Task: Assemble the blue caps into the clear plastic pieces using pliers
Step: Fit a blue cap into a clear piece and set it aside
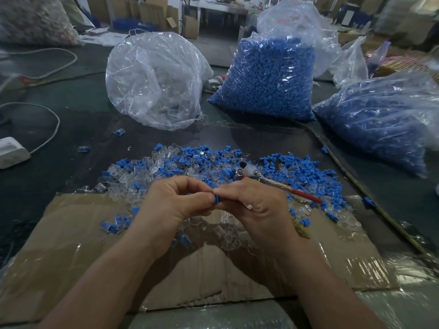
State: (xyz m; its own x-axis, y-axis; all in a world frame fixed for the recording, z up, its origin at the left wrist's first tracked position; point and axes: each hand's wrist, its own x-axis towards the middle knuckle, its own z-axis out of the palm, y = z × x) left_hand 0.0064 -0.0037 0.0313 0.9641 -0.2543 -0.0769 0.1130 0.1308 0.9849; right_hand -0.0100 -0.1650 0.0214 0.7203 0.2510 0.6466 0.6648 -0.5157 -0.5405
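My left hand [177, 200] and my right hand [251, 205] meet at the middle of the view, above a flattened cardboard sheet [99, 252]. Between their fingertips sits a small blue cap [216, 200], pinched from both sides. Whether a clear piece is inside my left fingers is hidden. The pliers [249, 173], with a metal head and red handles, run from my right palm up and to the right; my right hand holds them. A loose heap of blue caps [299, 169] and clear plastic pieces [140, 174] lies just beyond my hands.
Behind the heap stand a bag of clear pieces [154, 81] and two bags of blue caps [268, 77] [380, 119]. A white power strip [11, 151] with a cable lies at the left. A rope [351, 179] runs along the right side.
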